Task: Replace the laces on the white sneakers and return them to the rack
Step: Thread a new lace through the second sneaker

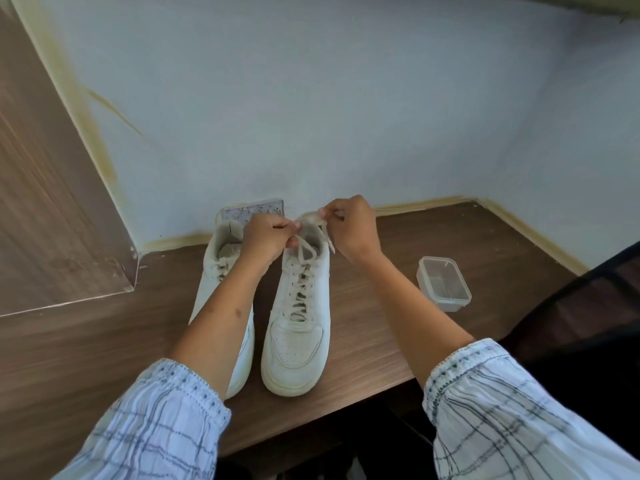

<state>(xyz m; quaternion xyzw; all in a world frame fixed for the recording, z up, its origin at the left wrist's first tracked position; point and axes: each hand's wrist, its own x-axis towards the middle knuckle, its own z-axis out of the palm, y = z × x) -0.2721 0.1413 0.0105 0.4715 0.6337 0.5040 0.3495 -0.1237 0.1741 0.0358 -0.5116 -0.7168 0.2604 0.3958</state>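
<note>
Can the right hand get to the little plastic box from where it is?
Probably yes. The plastic box sits on the table to the right of the sneaker, with nothing between. But the right hand pinches the lace, so it must let go first.

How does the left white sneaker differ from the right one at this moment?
The right sneaker shows fully, and both the left hand and the right hand pinch its lace near the collar. The left sneaker is partly hidden under the left forearm and no hand holds it. Both are white, laced, and stand side by side on the wooden table, toes toward the person.
</note>
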